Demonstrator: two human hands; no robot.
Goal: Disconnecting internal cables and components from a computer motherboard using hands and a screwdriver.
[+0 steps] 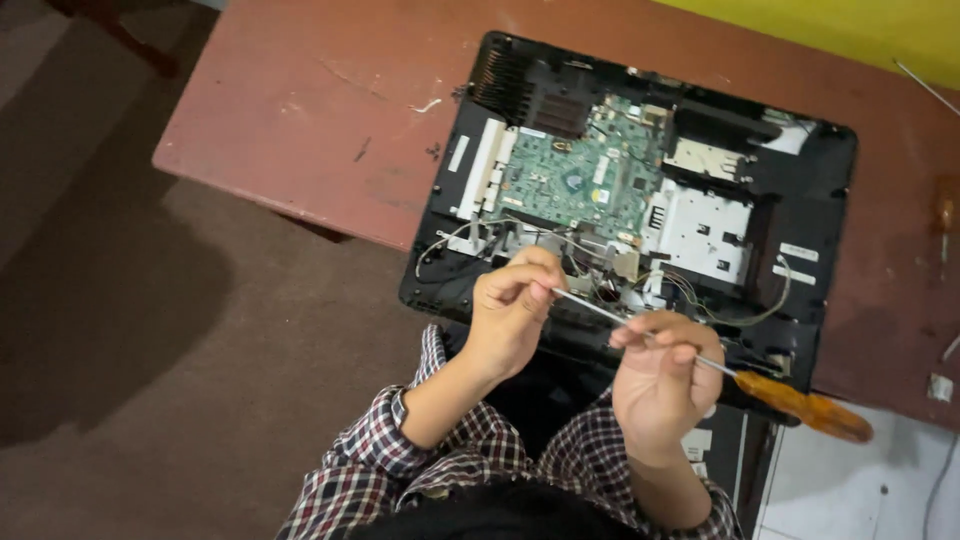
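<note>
Holding screwdriver across open black computer casing on reddish table. Right hand curled round metal shaft near orange handle. Left hand pinching shaft tip between thumb and fingers, at casing's near edge. Casing contents: green circuit board, silver metal bracket, white connector strip, loose wires.

Orange screwdriver handle; green circuit board; plaid sleeves; reddish-brown table.
</note>
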